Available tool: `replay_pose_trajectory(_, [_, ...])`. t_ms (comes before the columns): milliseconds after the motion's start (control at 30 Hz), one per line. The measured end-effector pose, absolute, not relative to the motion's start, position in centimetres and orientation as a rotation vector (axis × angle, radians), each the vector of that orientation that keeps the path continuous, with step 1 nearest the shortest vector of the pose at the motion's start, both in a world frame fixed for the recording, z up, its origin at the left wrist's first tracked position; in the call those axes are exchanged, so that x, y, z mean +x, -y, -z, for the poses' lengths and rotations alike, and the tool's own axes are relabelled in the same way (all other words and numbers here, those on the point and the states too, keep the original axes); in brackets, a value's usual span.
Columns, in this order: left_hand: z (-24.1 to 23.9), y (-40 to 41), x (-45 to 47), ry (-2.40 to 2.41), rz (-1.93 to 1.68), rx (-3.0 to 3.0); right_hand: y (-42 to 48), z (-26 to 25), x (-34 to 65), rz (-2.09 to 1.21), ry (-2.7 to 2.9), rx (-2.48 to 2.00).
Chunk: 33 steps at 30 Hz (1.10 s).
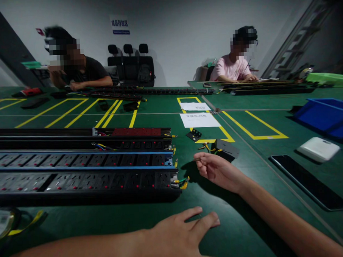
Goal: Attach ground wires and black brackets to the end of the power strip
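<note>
My right hand (211, 170) is held just past the right ends of the power strips, its thumb and forefinger pinched on a tiny thin piece that I cannot make out. Low in the foreground my left hand (183, 236) is stretched over the table with its fingers spread, holding nothing. Two long socket strips (105, 180) with red dots lie side by side at the left, edged by blue rails (144, 167). Short yellow-green wires (185, 183) stick out of the near strip's end. Beyond my right hand is a small black box (226, 149) beside wires with metal ends (206, 146).
A phone (307, 181), a white case (318, 149) and a blue bin (327, 116) are at the right. Paper labels (199, 119) lie on the green table with yellow tape outlines. Across it sit two people (92, 71) (228, 69). A yellow strap (26, 224) lies front left.
</note>
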<state>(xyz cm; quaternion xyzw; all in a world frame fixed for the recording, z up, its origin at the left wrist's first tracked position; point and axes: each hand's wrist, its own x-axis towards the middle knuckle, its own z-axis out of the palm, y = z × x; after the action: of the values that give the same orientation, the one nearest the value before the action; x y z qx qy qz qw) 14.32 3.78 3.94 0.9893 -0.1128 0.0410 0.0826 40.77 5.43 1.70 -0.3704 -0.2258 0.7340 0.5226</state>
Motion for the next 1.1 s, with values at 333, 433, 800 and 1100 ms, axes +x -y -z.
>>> replay_pose_trajectory(333, [-4.2, -3.9, 14.4, 0.348, -0.145, 2.973, -4.8, -2.2, 39.5, -1.578, 0.776, -1.023])
replay_pose_trajectory(433, [-4.1, -3.9, 14.5, 0.35, -0.179, 3.028, -4.4, -2.5, 38.8, -1.38, 1.01, -1.121])
replay_pose_trajectory(800, [-3.8, -4.0, 14.8, 0.386, -0.238, 3.082, -4.7, -1.7, 37.0, -1.118, 1.306, -1.24])
replay_pose_trajectory(1100, [-3.7, -3.7, 14.6, 0.313, -0.27, 3.056, -4.8, -1.7, 36.6, -1.095, 1.42, -1.188])
